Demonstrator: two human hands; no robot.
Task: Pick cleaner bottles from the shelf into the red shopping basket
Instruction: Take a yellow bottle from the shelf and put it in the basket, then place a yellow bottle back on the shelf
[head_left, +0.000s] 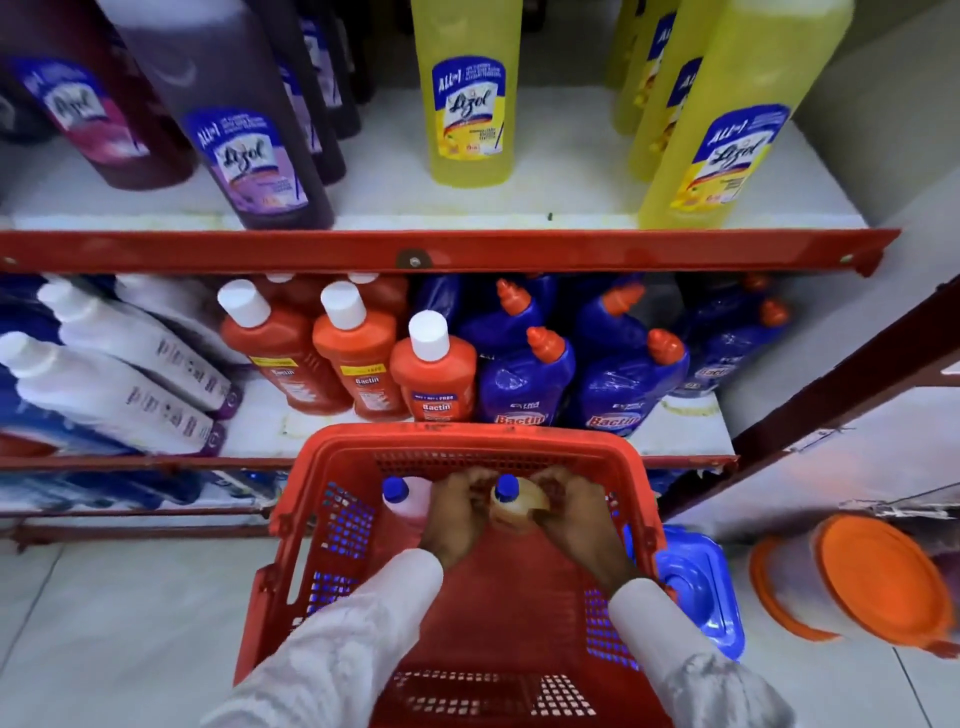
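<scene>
The shelving unit (447, 252), red-edged with white boards, fills the upper half of your view. Its top board carries dark purple Lizol bottles (249, 150) at eleven o'clock and yellow Lizol bottles (470, 98) from twelve to one o'clock. The lower board holds white bottles (111, 395) lying tilted at nine o'clock, orange Bactin bottles (435, 371) upright at centre, and blue Bactin bottles (524, 384) just beside them toward two o'clock.

The red shopping basket (457, 587) sits at six o'clock, its far rim against the lower board. Inside it, your left hand (460, 512) and right hand (576, 512) are both closed around a pale, blue-capped bottle (511, 501), fingers wrapped on either side. A pink, blue-capped bottle (402, 501) stands touching your left hand at its nine o'clock. Your sleeves (353, 639) are white.
</scene>
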